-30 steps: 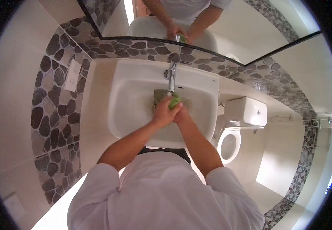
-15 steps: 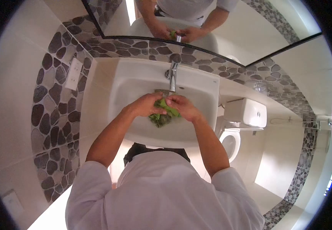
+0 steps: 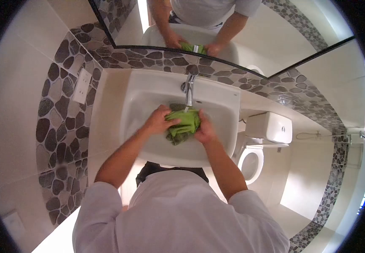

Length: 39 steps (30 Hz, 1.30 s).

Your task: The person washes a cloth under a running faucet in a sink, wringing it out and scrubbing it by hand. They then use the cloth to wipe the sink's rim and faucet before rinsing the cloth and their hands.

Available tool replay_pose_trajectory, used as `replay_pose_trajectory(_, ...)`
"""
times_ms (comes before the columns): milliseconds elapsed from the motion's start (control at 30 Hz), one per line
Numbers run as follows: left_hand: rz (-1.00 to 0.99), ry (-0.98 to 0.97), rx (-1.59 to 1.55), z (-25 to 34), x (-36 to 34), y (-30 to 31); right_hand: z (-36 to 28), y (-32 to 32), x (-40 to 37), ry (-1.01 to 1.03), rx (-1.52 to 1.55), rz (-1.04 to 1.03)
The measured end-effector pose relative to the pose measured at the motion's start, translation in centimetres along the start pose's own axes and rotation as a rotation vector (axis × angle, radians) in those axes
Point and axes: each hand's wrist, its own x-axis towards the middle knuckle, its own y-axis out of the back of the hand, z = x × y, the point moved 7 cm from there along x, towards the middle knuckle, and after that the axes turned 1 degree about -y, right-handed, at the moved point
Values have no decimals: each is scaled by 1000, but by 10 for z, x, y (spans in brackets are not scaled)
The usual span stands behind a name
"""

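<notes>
A bright green cloth [image 3: 185, 121] is stretched between my two hands, right below the tap [image 3: 190, 90], where water runs onto it. My left hand [image 3: 159, 120] grips its left side, with the thumb lying across the top. Its right edge is in my right hand [image 3: 206, 127], fingers curled behind it. Under the bright part, a darker grey-green piece of fabric [image 3: 178, 139] lies low in the white washbasin [image 3: 157, 152].
A mirror [image 3: 250, 25] above the basin reflects the hands and cloth. To the right stands a toilet [image 3: 250, 164] with its cistern [image 3: 268, 128]. A wall socket plate [image 3: 82, 86] sits on the pebble-tiled left wall.
My hands have moved apart and slightly down, spreading the cloth that was bunched between them. More of its bright green surface now shows under the tap.
</notes>
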Motion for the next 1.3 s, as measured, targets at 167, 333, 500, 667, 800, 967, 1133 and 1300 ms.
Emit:
replay_pose_trajectory(167,583,174,-293,54,12,-59,47,93,104,197,-260,-235)
replay_pose_trajectory(333,522,173,36,-4,42,-55,5,33,44,687,-1594,163)
replay_pose_trajectory(500,435,78,-102,2,2,-26,-37,-46,-32,496,-813,287)
replay_pose_trajectory(667,40,14,-123,43,-15,-43,-54,-83,-73,240,-58,150)
replay_pose_trajectory(800,-49,93,-318,52,-10,-31,-86,-31,-102,301,-65,237)
replay_pose_trajectory(967,62,-328,-287,118,-17,-47,-8,-9,-85,-178,208,162)
replay_pose_trajectory(1133,117,-577,-18,127,-35,-56,11,35,-13,11,248,-405)
replay_pose_trajectory(1300,533,5,-370,62,-38,-49,11,-34,-43,-45,359,-176)
